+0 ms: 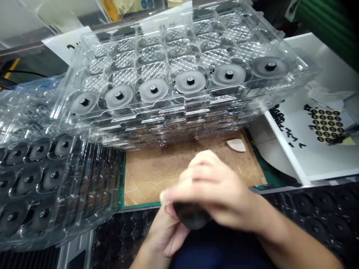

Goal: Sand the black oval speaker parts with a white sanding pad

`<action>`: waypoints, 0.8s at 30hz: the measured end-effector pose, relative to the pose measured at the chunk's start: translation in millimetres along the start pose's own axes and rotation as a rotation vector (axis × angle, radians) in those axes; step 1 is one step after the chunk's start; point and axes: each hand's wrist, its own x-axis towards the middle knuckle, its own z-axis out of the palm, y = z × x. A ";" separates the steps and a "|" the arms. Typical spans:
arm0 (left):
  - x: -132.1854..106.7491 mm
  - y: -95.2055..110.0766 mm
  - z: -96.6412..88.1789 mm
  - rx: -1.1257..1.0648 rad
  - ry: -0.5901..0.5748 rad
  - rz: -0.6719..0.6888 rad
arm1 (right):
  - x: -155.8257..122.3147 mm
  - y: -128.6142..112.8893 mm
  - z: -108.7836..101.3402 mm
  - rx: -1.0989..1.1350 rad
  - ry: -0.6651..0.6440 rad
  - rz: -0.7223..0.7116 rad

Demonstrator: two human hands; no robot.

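Note:
Close to my body, both hands are on a dark round part (192, 215), blurred by motion. My right hand (214, 186) is closed over its top, with the fingers curled around it. From below and the left, my left hand (171, 231) grips the same part, its fingers partly hidden behind it. Beyond the hands stands a stack of clear plastic trays (168, 123). In the top tray's front row sit several grey discs with black hubs, such as one disc (190, 86); the pockets behind them hold none.
Flat cardboard (157, 168) lies under the hands, with a pale scrap (236, 145) on it. To the right, a white bin (316, 160) holds small black pieces (291, 138) and a sheet of round black stickers (327, 125). More filled trays (33, 179) stand at left.

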 end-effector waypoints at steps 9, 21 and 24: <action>-1.4 8.9 -6.4 -0.125 -0.202 -0.032 | -72.7 80.2 32.8 0.009 -0.018 0.838; 4.2 9.1 -3.2 -0.093 -0.221 -0.038 | -107.6 84.6 62.0 -0.185 0.039 0.872; 2.5 7.2 -1.9 -0.107 -0.258 -0.030 | -86.5 76.0 37.0 -0.179 0.122 0.830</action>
